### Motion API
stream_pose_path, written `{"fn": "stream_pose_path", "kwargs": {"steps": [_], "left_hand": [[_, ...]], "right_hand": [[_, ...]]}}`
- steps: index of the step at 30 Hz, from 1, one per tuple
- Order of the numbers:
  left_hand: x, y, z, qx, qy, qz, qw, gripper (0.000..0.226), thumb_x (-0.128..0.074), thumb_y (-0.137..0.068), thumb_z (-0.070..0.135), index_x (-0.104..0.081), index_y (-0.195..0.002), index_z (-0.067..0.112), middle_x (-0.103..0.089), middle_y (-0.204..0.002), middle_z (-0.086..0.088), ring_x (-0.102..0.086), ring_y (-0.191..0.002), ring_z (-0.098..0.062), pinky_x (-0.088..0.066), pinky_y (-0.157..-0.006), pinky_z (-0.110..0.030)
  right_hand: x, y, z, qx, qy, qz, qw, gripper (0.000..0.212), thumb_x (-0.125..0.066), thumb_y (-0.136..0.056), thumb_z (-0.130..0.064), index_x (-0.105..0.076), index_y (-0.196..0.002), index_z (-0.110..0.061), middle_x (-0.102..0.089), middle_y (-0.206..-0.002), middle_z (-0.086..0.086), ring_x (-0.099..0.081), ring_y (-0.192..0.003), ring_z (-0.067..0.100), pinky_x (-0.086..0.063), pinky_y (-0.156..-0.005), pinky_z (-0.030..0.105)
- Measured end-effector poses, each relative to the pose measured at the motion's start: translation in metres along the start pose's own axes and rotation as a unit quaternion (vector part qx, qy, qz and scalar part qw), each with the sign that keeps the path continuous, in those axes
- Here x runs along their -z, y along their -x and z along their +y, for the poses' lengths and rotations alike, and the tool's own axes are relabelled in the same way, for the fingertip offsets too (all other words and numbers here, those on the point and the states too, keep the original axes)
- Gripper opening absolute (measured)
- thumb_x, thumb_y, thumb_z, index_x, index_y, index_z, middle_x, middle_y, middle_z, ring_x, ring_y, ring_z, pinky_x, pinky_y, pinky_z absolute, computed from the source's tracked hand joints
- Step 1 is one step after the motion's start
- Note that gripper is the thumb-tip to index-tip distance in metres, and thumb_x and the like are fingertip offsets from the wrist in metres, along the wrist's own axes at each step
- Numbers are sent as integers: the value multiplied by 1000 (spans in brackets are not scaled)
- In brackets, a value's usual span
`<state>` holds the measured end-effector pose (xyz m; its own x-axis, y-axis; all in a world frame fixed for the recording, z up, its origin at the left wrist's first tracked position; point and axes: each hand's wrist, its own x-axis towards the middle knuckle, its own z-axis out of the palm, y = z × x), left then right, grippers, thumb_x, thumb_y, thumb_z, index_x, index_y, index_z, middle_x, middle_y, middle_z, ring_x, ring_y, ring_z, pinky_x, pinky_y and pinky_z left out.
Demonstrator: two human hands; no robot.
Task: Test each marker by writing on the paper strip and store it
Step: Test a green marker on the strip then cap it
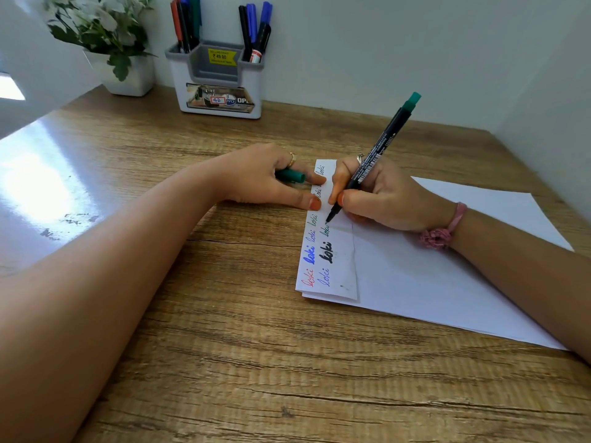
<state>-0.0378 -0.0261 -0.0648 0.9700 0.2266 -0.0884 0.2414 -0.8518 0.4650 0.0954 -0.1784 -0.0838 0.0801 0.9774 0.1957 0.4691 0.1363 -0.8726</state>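
- Mid-task, judging by the paper strip (329, 251): several "loki" test words already on it in red, blue, green and black, thin and thick strokes, in two columns.
- Strip lies on the wooden table (224, 346), its right part on a larger white sheet (447, 282); looks folded at the near end.
- Right hand (380, 199) clamps a marker (380, 151) in a writing grip, thumb and fingers pinched round the lower barrel; black body, green end plug up, barcode label visible.
- Marker tip (327, 221) touches or sits just above the strip beside a green word; cannot tell if contact is made. Word looks unfinished or just finished.
- Left hand (265, 177) holds the green cap (291, 175) between curled fingers while thumb (307, 203) and a fingertip press the strip's left edge to pin it.
- Organiser (219, 81) stands at the back by the wall, well apart from the hands; markers upright in its left and right pockets, red, black, blue, green. Middle pocket shows only a yellow price sticker.
- No loose markers seen on the table, so this one is likely the last or near-last; judgement only.
- Left to do for this one: finish the word, recap, drop it in the organiser.
- Potted plant (108, 36) left of the organiser, not involved.
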Motion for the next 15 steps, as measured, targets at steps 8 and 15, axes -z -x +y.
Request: {"fn": "stream_pose_path", "kwargs": {"steps": [8, 15], "left_hand": [[1, -1, -1, -13, 18, 16, 1000, 43, -63, -72, 56, -56, -114, 47, -51, -69, 19, -50, -66, -4, -31, -57, -19], [1, -2, -2, -9, 8, 7, 1000, 50, -61, -70, 60, -58, -117, 43, -53, -76, 16, -52, -71, -10, -36, -60, -25]], "right_hand": [[-1, 0, -1, 9, 42, -7, 999, 10, -55, -71, -22, -59, -75, -14, -49, -61, 9, -43, -52, 15, -34, -48, 21], [0, -1, 0, 8, 40, -9, 999, 15, -54, -71, -25, -58, -74, -11, -52, -63, -3, -47, -56, 17, -38, -51, 26]]}}
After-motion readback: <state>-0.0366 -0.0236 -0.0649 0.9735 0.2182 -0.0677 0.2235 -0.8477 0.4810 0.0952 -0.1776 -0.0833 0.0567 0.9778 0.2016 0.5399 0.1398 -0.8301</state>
